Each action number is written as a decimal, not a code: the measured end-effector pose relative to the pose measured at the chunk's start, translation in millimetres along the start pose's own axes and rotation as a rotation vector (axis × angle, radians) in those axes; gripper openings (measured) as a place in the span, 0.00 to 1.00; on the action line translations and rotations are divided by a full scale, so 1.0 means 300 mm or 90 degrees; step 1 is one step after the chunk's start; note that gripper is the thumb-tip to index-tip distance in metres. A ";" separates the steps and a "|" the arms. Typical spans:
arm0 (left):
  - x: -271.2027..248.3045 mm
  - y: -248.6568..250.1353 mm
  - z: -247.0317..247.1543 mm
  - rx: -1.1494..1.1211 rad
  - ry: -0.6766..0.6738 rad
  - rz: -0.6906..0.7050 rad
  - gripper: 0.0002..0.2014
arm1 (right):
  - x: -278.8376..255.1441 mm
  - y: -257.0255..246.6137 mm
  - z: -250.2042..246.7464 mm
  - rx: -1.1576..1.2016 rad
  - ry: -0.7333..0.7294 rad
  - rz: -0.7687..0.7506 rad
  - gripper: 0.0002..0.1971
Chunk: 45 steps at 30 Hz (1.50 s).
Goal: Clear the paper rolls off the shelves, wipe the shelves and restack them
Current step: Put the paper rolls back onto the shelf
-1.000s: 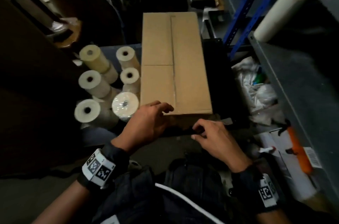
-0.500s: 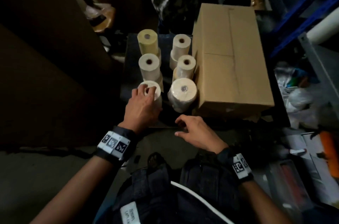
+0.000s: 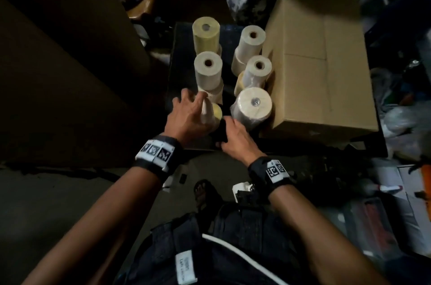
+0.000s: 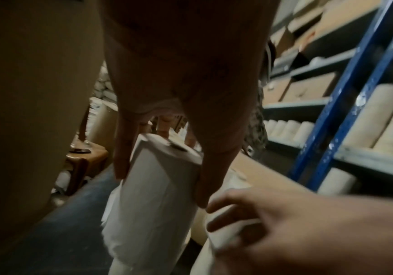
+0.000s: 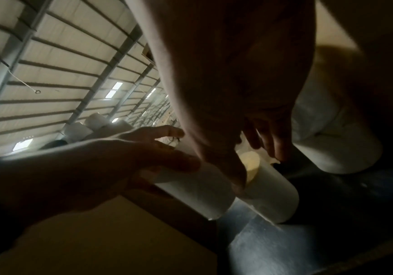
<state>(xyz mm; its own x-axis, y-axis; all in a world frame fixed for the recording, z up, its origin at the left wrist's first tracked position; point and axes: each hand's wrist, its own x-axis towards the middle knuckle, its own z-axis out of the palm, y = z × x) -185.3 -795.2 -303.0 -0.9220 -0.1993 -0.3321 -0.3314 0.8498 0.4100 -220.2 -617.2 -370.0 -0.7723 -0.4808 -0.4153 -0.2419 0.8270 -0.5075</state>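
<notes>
Several paper rolls stand stacked in two columns on a dark platform (image 3: 179,70). My left hand (image 3: 194,109) grips the nearest white roll (image 3: 207,109) of the left column, fingers and thumb round its upper part (image 4: 160,186), and the roll is tilted. My right hand (image 3: 229,132) reaches in just to its right, thumb and fingers curled on the roll underneath (image 5: 270,191), which has a yellowish top. A film-wrapped roll (image 3: 253,107) stands right of both hands.
A long cardboard box (image 3: 319,63) lies on the platform right of the rolls. Large brown cardboard (image 3: 58,74) closes the left side. A blue-framed shelf rack (image 4: 346,89) with more rolls (image 4: 376,115) stands to the right. Clutter and plastic bags (image 3: 401,119) lie far right.
My left hand went from the box edge to the front left roll, closed round it and tipped it. My right hand moved left to the roll underneath.
</notes>
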 end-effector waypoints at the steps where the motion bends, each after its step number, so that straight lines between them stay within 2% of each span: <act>1: -0.032 -0.020 -0.013 -0.005 -0.001 -0.012 0.46 | 0.027 -0.013 0.012 0.001 0.008 -0.003 0.41; 3: -0.087 -0.065 -0.028 0.000 -0.011 -0.046 0.47 | 0.084 -0.038 0.042 0.002 0.029 -0.013 0.48; 9: -0.169 -0.224 0.027 0.033 -0.025 -0.101 0.43 | 0.272 -0.105 0.132 -0.059 0.014 0.015 0.61; 11: -0.180 -0.265 0.055 0.037 -0.033 -0.106 0.44 | 0.308 -0.105 0.155 -0.086 0.027 0.028 0.59; 15: -0.187 -0.309 0.101 0.032 -0.035 -0.106 0.46 | 0.305 -0.100 0.171 -0.148 0.078 0.024 0.44; 17: -0.189 -0.304 0.113 0.028 -0.036 -0.093 0.45 | 0.269 -0.088 0.173 -0.151 0.076 0.012 0.42; 22: -0.206 -0.245 0.146 0.023 -0.050 -0.059 0.41 | 0.043 -0.004 0.203 -0.066 0.083 0.021 0.41; 25: -0.229 -0.188 0.193 0.051 -0.089 -0.027 0.42 | -0.138 0.073 0.218 -0.026 0.073 0.065 0.42; 30: -0.298 -0.019 0.310 0.100 -0.144 0.054 0.38 | -0.425 0.259 0.233 0.021 0.080 0.174 0.42; 33: -0.352 0.120 0.392 0.110 -0.170 0.107 0.35 | -0.598 0.388 0.215 0.057 0.124 0.236 0.44; 37: -0.420 0.328 0.480 0.149 -0.206 0.200 0.40 | -0.831 0.544 0.148 0.085 0.202 0.306 0.43; 45: -0.513 0.782 0.570 0.175 -0.167 0.391 0.48 | -1.193 0.792 -0.090 0.094 0.370 0.394 0.43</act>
<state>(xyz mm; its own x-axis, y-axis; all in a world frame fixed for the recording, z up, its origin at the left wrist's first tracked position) -86.9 -481.6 -300.9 -0.8357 0.4486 -0.3168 0.3260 0.8694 0.3713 -17.1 -240.6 -321.5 -0.9277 0.3028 -0.2185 0.3699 0.8249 -0.4273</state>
